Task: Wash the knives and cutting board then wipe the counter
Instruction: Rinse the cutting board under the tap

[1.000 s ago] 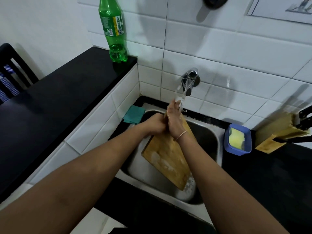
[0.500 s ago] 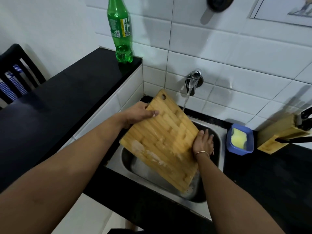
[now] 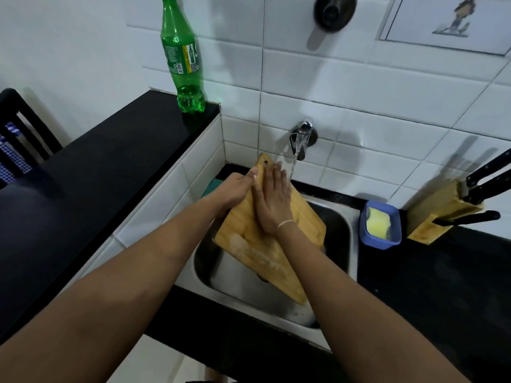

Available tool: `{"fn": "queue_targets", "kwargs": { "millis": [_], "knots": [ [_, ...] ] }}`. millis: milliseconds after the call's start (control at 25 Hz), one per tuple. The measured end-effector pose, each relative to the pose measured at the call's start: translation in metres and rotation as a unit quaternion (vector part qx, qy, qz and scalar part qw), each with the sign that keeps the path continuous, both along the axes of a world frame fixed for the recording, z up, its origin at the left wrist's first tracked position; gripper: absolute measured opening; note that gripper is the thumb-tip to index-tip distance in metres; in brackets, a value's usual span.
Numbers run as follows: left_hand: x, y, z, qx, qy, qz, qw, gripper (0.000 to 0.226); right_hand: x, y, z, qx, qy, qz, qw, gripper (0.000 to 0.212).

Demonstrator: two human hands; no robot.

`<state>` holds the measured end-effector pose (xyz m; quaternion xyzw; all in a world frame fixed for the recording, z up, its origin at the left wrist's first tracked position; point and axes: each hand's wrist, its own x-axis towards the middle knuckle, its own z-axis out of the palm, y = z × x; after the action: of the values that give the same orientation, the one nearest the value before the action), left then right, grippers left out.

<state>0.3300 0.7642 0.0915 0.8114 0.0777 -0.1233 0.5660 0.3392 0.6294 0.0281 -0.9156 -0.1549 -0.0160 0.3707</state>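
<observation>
A rectangular wooden cutting board [image 3: 250, 244], pale and streaked with soapy residue, was held tilted over the stainless steel sink [image 3: 343, 236], its holed corner raised toward the wall tap [image 3: 302, 139]. Its left edge was gripped by the left hand [image 3: 237, 189], thumb curled over the face. The right hand [image 3: 272, 203] was laid flat on the board, fingers straight, beside a thin stream of water. Black-handled knives [image 3: 486, 181] were seen slotted in a wooden block [image 3: 439, 217] on the glossy black counter [image 3: 431, 286], near a blue tub [image 3: 381, 229] holding a yellow sponge.
</observation>
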Motion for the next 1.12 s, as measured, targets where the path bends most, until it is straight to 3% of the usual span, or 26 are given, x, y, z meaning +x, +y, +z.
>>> {"fn": "queue_targets", "kwargs": {
  "millis": [80,280,360,520,640,720,920,1120],
  "knots": [
    [0.001,-0.002,0.001,-0.01,0.001,-0.006,1.0,0.071,-0.009,-0.028,-0.017,-0.035,-0.032,0.042,0.998,0.068],
    [0.006,-0.014,0.005,0.005,0.028,-0.034,0.999,0.069,0.012,-0.042,-0.018,0.028,0.122,-0.109,0.986,0.062],
    [0.013,-0.02,0.008,0.017,0.029,-0.026,0.999,0.067,0.021,-0.02,0.0,0.064,0.138,-0.134,0.979,0.065],
    [0.029,-0.03,0.013,0.038,0.022,0.002,0.999,0.053,0.01,-0.004,0.012,0.067,0.044,-0.062,0.995,0.064],
    [0.037,-0.03,0.012,0.037,0.043,0.027,0.998,0.054,-0.01,-0.031,-0.012,-0.008,-0.035,0.043,0.998,0.069],
    [0.04,-0.031,0.008,0.04,0.042,0.021,0.998,0.056,-0.007,-0.052,-0.026,-0.023,-0.005,0.032,0.999,0.074],
    [0.058,-0.043,0.004,0.042,0.078,0.027,0.996,0.057,0.021,-0.032,-0.007,0.057,0.137,-0.086,0.985,0.063],
    [0.077,-0.049,-0.003,-0.035,0.136,0.078,0.987,0.044,0.02,-0.002,0.016,0.031,0.125,0.002,0.992,0.057]
  ]
}}
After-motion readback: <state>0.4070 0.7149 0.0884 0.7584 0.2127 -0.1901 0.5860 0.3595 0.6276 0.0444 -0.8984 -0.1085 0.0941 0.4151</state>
